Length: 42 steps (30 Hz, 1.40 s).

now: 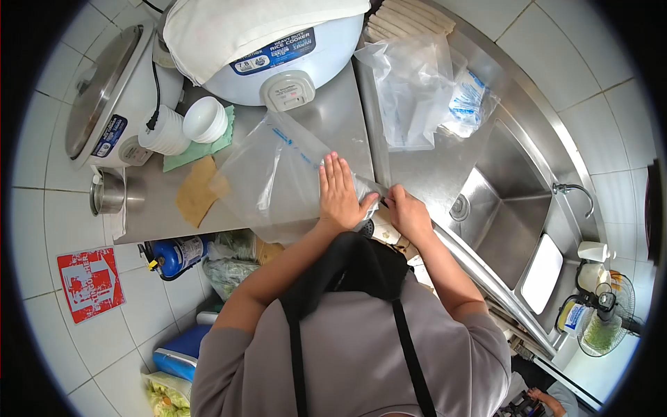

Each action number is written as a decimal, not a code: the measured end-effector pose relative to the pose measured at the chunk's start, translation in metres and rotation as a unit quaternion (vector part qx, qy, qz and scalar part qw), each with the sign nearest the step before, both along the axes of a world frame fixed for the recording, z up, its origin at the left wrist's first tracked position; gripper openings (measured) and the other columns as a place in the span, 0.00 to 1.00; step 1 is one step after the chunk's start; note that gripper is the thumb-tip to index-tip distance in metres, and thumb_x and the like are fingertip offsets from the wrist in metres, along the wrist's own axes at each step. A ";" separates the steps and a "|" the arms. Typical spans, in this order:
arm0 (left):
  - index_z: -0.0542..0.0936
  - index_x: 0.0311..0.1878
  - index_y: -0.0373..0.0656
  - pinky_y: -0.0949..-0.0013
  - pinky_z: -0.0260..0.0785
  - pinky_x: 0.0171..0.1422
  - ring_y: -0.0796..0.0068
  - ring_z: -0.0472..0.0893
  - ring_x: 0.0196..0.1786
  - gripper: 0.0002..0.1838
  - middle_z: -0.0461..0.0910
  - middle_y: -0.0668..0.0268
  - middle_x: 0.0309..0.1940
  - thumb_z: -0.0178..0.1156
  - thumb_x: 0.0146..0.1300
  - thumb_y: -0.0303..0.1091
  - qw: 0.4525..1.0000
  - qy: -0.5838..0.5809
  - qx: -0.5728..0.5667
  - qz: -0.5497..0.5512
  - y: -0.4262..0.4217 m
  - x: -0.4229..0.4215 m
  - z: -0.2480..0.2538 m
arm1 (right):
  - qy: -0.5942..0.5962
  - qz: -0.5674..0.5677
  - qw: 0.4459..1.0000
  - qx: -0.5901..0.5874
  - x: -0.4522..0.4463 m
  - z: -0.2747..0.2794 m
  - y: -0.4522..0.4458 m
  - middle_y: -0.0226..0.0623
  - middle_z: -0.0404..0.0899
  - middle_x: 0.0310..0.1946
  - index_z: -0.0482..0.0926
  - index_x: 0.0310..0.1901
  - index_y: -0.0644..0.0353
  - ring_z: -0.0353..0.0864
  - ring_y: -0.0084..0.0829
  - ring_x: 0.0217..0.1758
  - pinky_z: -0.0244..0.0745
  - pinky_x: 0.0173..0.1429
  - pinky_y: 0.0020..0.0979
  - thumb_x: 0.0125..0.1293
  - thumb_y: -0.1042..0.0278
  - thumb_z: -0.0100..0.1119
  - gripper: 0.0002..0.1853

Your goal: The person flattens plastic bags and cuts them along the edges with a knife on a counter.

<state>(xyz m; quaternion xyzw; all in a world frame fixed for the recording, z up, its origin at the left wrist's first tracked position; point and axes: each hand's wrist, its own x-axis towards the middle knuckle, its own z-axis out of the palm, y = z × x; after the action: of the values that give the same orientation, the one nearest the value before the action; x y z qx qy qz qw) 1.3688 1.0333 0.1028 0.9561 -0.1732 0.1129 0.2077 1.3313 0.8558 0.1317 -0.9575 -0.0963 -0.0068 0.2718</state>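
A large clear plastic bag (260, 163) with blue print lies spread over the steel counter. My left hand (339, 193) rests flat on the bag's right part, palm down, with the fingers straight and close together. Beside it, my right hand (408, 214) is closed, its thumb and fingers pinching the gathered right end of the bag near the counter's front edge. A small dark bit shows at those fingertips; what it is cannot be made out. Under the bag's left edge lies a brown piece of cloth or paper (196, 191).
A big rice cooker (292, 59) stands behind the bag, with another rice cooker (104, 104) at left. White bowls (205, 119) are stacked on a green cloth (198, 154). More plastic bags (410, 90) lie beside the sink (511, 201). A small fan (606, 316) stands far right.
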 end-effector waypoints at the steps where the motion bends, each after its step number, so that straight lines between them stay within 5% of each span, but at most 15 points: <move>1: 0.49 0.66 0.18 0.47 0.32 0.76 0.42 0.42 0.75 0.54 0.43 0.34 0.70 0.51 0.58 0.63 1.000 0.007 0.011 0.003 0.000 0.000 0.001 | -0.005 0.010 1.000 -0.006 0.006 0.002 0.006 0.47 0.79 0.30 0.65 0.40 0.59 0.79 0.50 0.31 0.74 0.33 0.46 0.64 0.68 0.53 0.09; 6: 0.47 0.68 0.20 0.45 0.28 0.76 0.41 0.38 0.75 0.53 0.40 0.35 0.71 0.55 0.58 0.60 0.999 0.035 0.003 -0.007 0.002 0.000 0.006 | -0.020 0.007 1.000 0.001 0.014 0.001 0.013 0.48 0.78 0.29 0.64 0.40 0.60 0.79 0.51 0.31 0.73 0.33 0.47 0.64 0.69 0.53 0.09; 9: 0.61 0.63 0.25 0.46 0.38 0.74 0.41 0.50 0.72 0.46 0.53 0.39 0.67 0.60 0.54 0.57 0.997 -0.057 -0.015 -0.051 0.007 -0.003 0.008 | 0.020 -0.022 0.999 0.019 0.002 -0.003 0.006 0.49 0.79 0.30 0.64 0.40 0.60 0.79 0.52 0.31 0.73 0.33 0.48 0.64 0.69 0.53 0.10; 12: 0.71 0.49 0.35 0.52 0.55 0.64 0.49 0.66 0.60 0.33 0.68 0.50 0.54 0.65 0.49 0.53 0.983 -0.095 -0.102 -0.118 0.009 -0.012 0.001 | 0.047 -0.031 0.998 0.040 -0.004 0.004 0.002 0.51 0.79 0.31 0.64 0.41 0.60 0.79 0.53 0.32 0.73 0.34 0.48 0.63 0.69 0.54 0.10; 16: 0.71 0.35 0.42 0.59 0.64 0.48 0.59 0.71 0.43 0.22 0.70 0.60 0.36 0.67 0.43 0.44 0.984 0.030 0.004 -0.174 0.000 -0.014 0.015 | 0.070 -0.023 0.997 0.015 0.001 0.013 0.000 0.51 0.79 0.31 0.64 0.42 0.61 0.79 0.53 0.34 0.73 0.36 0.48 0.61 0.70 0.54 0.12; 27: 0.72 0.36 0.43 0.57 0.66 0.49 0.61 0.74 0.42 0.13 0.72 0.63 0.37 0.62 0.51 0.38 0.945 0.076 -0.049 -0.314 0.005 -0.019 0.004 | 0.075 0.007 0.997 0.025 -0.023 0.028 -0.010 0.46 0.78 0.39 0.67 0.57 0.50 0.79 0.53 0.36 0.74 0.38 0.47 0.62 0.72 0.52 0.20; 28: 0.72 0.36 0.43 0.55 0.65 0.51 0.60 0.73 0.42 0.13 0.72 0.62 0.38 0.62 0.52 0.39 0.937 0.088 -0.053 -0.334 0.005 -0.017 0.005 | 0.071 0.010 0.997 0.022 -0.027 0.021 -0.011 0.45 0.78 0.39 0.68 0.58 0.48 0.79 0.53 0.36 0.73 0.38 0.47 0.62 0.73 0.51 0.21; 31: 0.72 0.41 0.39 0.50 0.60 0.57 0.52 0.72 0.49 0.19 0.72 0.53 0.47 0.61 0.56 0.45 0.985 -0.031 -0.121 -0.119 0.005 -0.017 0.020 | 0.044 0.006 0.999 0.020 -0.032 0.014 -0.011 0.46 0.77 0.36 0.69 0.58 0.50 0.79 0.52 0.34 0.73 0.36 0.46 0.63 0.73 0.50 0.21; 32: 0.66 0.57 0.27 0.47 0.48 0.70 0.42 0.61 0.65 0.38 0.60 0.39 0.63 0.57 0.58 0.55 0.994 -0.047 -0.070 -0.068 0.005 -0.011 0.009 | 0.033 0.001 0.999 0.031 -0.033 0.012 -0.010 0.46 0.77 0.36 0.68 0.58 0.51 0.79 0.52 0.34 0.73 0.36 0.46 0.63 0.73 0.50 0.20; 35: 0.54 0.65 0.20 0.46 0.37 0.75 0.41 0.45 0.74 0.49 0.48 0.35 0.69 0.54 0.58 0.60 1.000 0.005 0.021 -0.016 0.002 -0.008 0.004 | 0.019 0.005 1.000 0.020 -0.031 0.003 -0.006 0.47 0.77 0.38 0.67 0.56 0.55 0.79 0.51 0.33 0.74 0.36 0.46 0.62 0.73 0.50 0.19; 42: 0.50 0.66 0.18 0.48 0.32 0.76 0.42 0.43 0.75 0.54 0.44 0.34 0.70 0.53 0.57 0.63 1.000 0.020 0.000 -0.013 0.000 -0.007 -0.001 | 0.042 -0.006 0.999 0.000 -0.025 0.007 -0.003 0.48 0.79 0.38 0.65 0.50 0.58 0.80 0.51 0.33 0.74 0.35 0.48 0.60 0.74 0.51 0.15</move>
<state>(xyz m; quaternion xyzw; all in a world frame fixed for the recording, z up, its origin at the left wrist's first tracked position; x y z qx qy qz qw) 1.3623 1.0337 0.1016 0.9559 -0.1814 0.0912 0.2122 1.3062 0.8523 0.1386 -0.9576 -0.0792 0.0315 0.2754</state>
